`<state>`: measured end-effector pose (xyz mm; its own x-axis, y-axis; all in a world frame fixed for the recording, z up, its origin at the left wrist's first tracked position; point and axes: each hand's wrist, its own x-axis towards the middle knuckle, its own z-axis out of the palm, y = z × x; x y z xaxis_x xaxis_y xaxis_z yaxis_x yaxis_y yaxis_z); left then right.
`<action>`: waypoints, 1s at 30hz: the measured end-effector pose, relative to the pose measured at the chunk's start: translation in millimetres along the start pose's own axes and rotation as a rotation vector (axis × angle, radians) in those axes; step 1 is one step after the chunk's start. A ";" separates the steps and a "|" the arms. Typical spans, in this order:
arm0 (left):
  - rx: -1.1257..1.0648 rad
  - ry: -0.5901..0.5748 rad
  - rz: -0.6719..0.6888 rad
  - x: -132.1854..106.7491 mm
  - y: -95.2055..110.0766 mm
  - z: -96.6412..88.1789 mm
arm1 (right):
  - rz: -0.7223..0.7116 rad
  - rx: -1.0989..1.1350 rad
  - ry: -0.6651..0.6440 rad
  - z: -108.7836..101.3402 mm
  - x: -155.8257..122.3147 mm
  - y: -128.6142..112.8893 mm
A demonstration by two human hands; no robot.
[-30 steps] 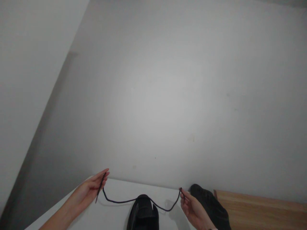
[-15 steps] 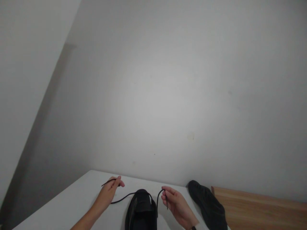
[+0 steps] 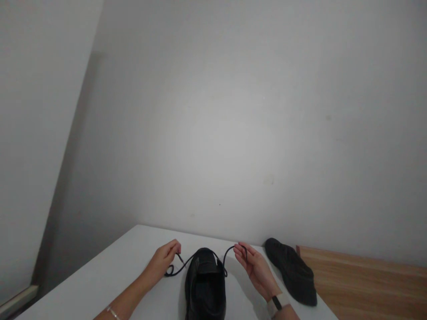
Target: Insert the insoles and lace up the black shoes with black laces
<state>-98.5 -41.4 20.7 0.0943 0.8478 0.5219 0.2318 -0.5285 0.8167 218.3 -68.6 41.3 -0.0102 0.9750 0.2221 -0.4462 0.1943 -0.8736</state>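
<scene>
A black shoe (image 3: 206,269) stands on the white table (image 3: 113,271), its opening toward me and its near part cut off by the bottom edge. From it a dark shoelace (image 3: 183,267) runs out to both sides. On the left, my left hand (image 3: 166,257) is closed with its fingers curled around one part of the lace, and a short end hangs below them. My right hand (image 3: 254,267), palm partly up, pinches the other part of the lace at the fingertips, and the end droops over the fingers. Neither hand touches the shoe.
A second dark shoe (image 3: 291,271) lies near the table's right edge, close to the wall (image 3: 227,133). Past that edge is a wooden panel (image 3: 363,278). The wall rises directly behind the table.
My left hand has turned over and come nearer the shoe; the lace end now hangs under it. My right hand still holds its lace. The whole view has shifted slightly.
</scene>
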 end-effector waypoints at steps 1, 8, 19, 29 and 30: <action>-0.026 -0.032 -0.028 -0.5 0.8 0.8 | -0.033 -0.066 0.032 0.7 0.9 3.0; -0.378 -0.123 -0.144 4.9 -2.1 6.0 | -0.390 -0.489 0.115 0.0 6.7 16.8; -0.247 -0.123 -0.211 5.0 -11.1 7.4 | -0.129 -0.392 -0.038 5.7 5.1 31.3; -0.095 -0.154 -0.133 -3.3 5.6 16.5 | -0.156 -0.585 -0.042 15.6 -1.1 30.0; -0.102 -0.171 -0.151 -4.4 8.1 17.5 | -0.157 -0.590 -0.046 17.0 -1.9 30.6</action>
<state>-80.1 -48.7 20.7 0.2307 0.9078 0.3501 0.1578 -0.3900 0.9072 189.5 -66.3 21.5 -0.0293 0.9269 0.3742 0.1256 0.3748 -0.9186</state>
